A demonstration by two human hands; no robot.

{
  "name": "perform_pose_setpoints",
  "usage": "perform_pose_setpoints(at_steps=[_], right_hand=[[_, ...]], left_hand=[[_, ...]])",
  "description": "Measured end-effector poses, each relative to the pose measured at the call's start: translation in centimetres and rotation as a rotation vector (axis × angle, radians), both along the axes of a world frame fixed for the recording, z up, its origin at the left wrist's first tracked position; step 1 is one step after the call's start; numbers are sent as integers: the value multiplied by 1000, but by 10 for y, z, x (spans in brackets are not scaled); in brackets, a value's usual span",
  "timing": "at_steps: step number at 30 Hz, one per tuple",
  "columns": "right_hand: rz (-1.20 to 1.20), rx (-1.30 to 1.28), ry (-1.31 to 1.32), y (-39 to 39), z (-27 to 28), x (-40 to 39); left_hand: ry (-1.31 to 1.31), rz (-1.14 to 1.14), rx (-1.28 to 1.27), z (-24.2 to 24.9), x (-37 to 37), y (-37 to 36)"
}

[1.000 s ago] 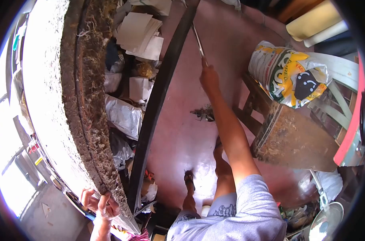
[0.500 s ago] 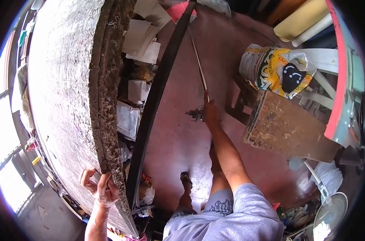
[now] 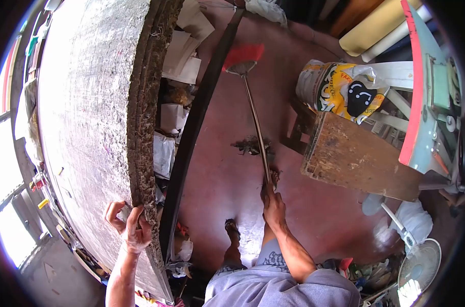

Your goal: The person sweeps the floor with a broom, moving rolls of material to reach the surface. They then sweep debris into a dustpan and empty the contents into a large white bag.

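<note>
My right hand [image 3: 275,209] is wrapped round the handle end of a broom [image 3: 254,110]. Its long metal-looking stick points away from me, and the red bristles [image 3: 252,51] rest on the floor beside a dark beam. A pile of dark sweepings [image 3: 248,146] lies on the floor, partly behind the stick. On the left, my left hand [image 3: 131,228] grips the rough edge of a large worn table [image 3: 89,102], its fingers bent over the top. Some of the left fingertips are hidden.
A dark beam [image 3: 195,140] runs along the reddish floor [image 3: 217,169], with papers and bags beyond it. At right stand a wooden board [image 3: 360,158], a yellow-and-white sack [image 3: 339,89] and a fan [image 3: 419,263]. Fabric-like rolls [image 3: 373,28] lie at upper right.
My right hand has drawn back toward my body with the broom. The bristles have moved from beyond the beam's far end onto the floor nearer me. My left hand stays on the table edge.
</note>
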State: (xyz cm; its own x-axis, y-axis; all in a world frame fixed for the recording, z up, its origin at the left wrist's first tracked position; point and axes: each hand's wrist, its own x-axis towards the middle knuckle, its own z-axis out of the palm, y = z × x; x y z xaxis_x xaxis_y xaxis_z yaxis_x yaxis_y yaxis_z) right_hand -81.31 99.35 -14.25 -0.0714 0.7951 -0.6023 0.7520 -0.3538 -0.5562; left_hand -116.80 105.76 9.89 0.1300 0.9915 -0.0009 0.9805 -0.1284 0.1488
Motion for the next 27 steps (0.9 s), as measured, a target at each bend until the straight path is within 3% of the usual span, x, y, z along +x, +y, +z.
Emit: perform_pose_setpoints(at_steps=[1, 3, 5, 7, 13, 16, 21, 27], right_hand=[[11, -83, -1, 11, 2, -1], [112, 296, -151, 16, -76, -8], [53, 107, -70, 69, -91, -24], [63, 236, -98, 99, -125, -39], [70, 215, -135, 130, -190, -40], [79, 151, -169, 143, -154, -49], [11, 229, 39, 153, -179, -63], [-132, 146, 133, 138, -162, -100]], left_hand=[[-3, 3, 7, 0, 1, 0], [-3, 7, 19, 1, 2, 0], [-2, 8, 27, 1, 2, 0], [1, 9, 24, -1, 2, 0], [29, 2, 22, -3, -1, -1], [35, -3, 17, -5, -1, 0], [58, 15, 14, -3, 2, -2], [50, 6, 1, -4, -4, -6]])
